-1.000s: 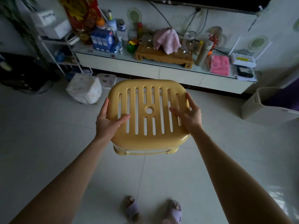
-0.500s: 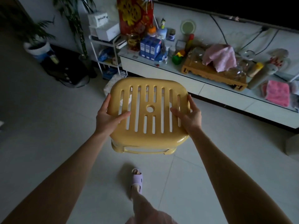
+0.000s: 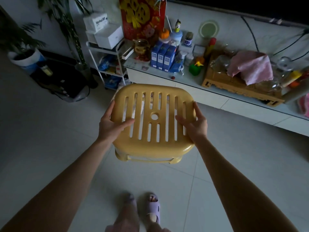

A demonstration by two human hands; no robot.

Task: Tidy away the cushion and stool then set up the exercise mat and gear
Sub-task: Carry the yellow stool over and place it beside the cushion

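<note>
Both slippers (image 3: 151, 208) now show below me, where one did before. Stool (image 3: 153, 143) stays lifted over the floor (image 3: 50, 148), near the desk's (image 3: 209, 96) left corner. My left hand (image 3: 111, 126) and right hand (image 3: 195, 125) grip its side edges, thumbs on top.

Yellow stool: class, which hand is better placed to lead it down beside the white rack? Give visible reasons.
Probably left. The left hand grips the stool on the side facing the white rack; the right hand holds the far side.
</note>
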